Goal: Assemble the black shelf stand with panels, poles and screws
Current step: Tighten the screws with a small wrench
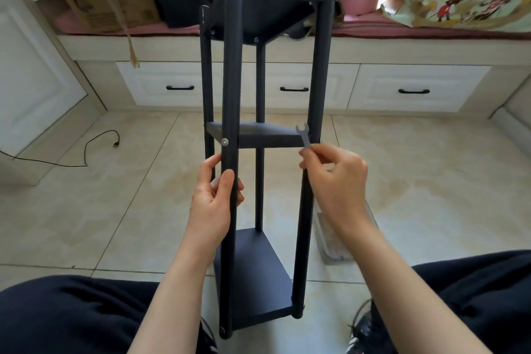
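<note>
Dark-trousered knees [71,313] frame the bottom of the view, with the black shelf stand [260,135] rising between them from the tiled floor [416,187] toward the white drawer unit [416,89]. It shows 4 poles and 3 panels: the lowest panel [255,273] close to the knees, a middle panel [258,135] at hand height, and the top panel [275,6] up near the bench. The left hand [214,198] is wrapped around the front-left pole [230,95], just below a silver screw [224,141] at the middle panel. The right hand [336,178] pinches a small flat wrench [304,135] between thumb and fingertips, its open end pointing up beside the front-right pole [321,66]; whether it touches a screw there is unclear. A black cable [86,152] lies on the floor well to the left.
</note>
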